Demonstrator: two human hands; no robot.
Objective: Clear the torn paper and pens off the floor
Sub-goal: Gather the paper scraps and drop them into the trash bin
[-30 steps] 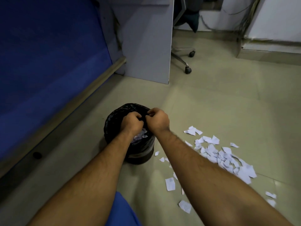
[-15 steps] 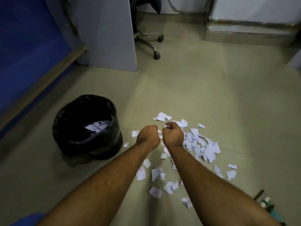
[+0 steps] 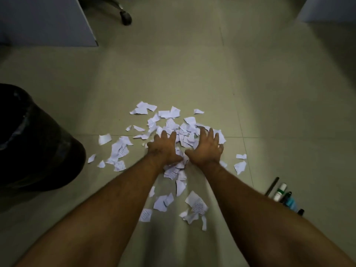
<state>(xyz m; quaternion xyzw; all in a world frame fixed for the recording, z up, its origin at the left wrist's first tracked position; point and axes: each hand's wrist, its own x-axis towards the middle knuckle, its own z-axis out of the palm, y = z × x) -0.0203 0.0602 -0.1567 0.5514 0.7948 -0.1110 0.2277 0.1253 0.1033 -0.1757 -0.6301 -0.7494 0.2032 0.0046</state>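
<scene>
Landmark = the main scrap pile [image 3: 185, 132], everything placed off that.

Nearest the camera, short of the pile: a loose trail of torn paper [image 3: 194, 207] between the two forearms. Off the pile's near-right corner, the pens [image 3: 284, 195] lie bunched on the floor [image 3: 192, 64], partly cut off by the right forearm — untouched.

On the pile's near edge: left hand [image 3: 163, 149] and right hand [image 3: 207, 147], both palm-down, fingers spread apart, pressed flat on the scraps with thumbs angled toward each other. Nothing clamped yet — reads as the start of a two-hand scoop.

Left of the pile, well apart: the black-lined bin [image 3: 38, 141], only part of it in view. Beyond the pile: bare tiles, then a grey panel [image 3: 48, 20] and a chair caster [image 3: 126, 17].

Risks, as I judge them:
- Flat scraps on smooth tile slide instead of lifting; raking inward likely squeezes pieces out past the wrists and under the palms.
- A loose double handful carried left to the bin will probably shed bits on the way.
- The outliers left of the pile and the trail short of it sit outside this sweep, so extra passes needed.
- Pens are easy to miss behind the right arm, and they could roll if knocked.

Versus half a second back: hands were loose fists hovering at the pile's near-left edge; now they're open and down on it. View has dipped and closed in, so the bin has slid to the left margin.
</scene>
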